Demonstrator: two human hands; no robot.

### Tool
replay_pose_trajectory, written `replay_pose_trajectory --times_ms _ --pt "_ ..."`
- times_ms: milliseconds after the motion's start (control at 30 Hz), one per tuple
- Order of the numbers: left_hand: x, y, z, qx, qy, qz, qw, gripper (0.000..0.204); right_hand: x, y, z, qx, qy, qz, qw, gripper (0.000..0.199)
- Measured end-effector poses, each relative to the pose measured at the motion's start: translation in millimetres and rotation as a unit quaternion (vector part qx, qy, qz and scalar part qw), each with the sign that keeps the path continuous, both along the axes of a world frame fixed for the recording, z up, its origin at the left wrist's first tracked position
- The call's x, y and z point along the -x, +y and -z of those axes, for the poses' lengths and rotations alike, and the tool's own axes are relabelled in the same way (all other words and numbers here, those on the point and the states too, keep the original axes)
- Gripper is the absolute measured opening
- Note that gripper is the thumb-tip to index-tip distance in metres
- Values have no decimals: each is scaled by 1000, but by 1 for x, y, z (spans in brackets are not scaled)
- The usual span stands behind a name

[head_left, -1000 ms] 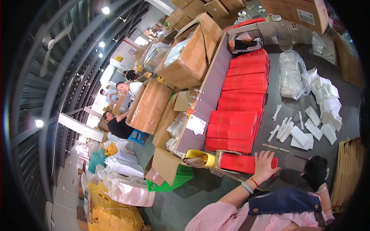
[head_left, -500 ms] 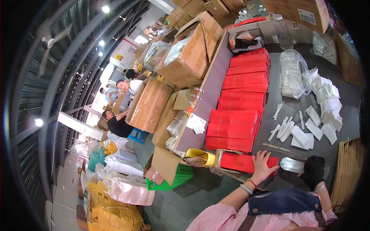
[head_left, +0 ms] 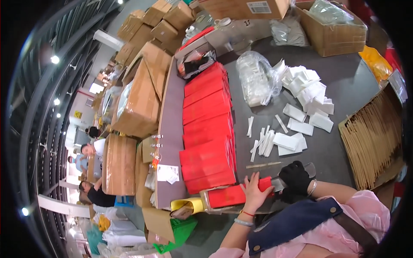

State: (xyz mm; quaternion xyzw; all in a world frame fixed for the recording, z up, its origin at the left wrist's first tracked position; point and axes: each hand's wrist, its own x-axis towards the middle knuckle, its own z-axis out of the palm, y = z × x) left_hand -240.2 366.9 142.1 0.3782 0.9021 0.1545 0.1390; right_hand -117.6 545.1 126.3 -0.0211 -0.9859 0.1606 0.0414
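Observation:
My left hand (head_left: 254,192) lies with spread fingers on a long red paper packet (head_left: 227,196) at the table's near edge. Its thumb rests near the packet's right end. My right hand (head_left: 295,177), in a black glove with bare fingertips, is closed on a shiny, flat, blade-like strip (head_left: 278,185). One end of the strip meets the packet's right end; a clear end (head_left: 309,169) sticks out beyond the glove. I cannot make out the strip's exact kind. Overlapping red packets (head_left: 208,159) form a long row just beyond my left hand.
White folded paper slips (head_left: 287,141) and a clear plastic bag (head_left: 256,79) lie on the grey table. Upright brown cardboard sheets (head_left: 373,135) stand at right. A low partition (head_left: 165,120) edges the left side, near a yellow holder (head_left: 187,206). Co-workers sit among cartons farther left.
My view has swung to the right. My gloved right hand has come closer to my left hand, bringing the shiny strip against the red packet's end. My left hand stays on the packet.

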Motion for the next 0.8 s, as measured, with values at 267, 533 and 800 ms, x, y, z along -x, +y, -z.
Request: replay_pose_trajectory --times_ms 267,533,800 --pt "83 54 36 -158 74 -70 982 23 14 58 -18 58 131 188 972 53" --pt "96 59 31 -173 14 -79 982 12 5 103 20 20 82 173 981 31" --pt "36 78 -10 -253 -75 28 964 11 -47 102 -20 5 154 135 979 44"
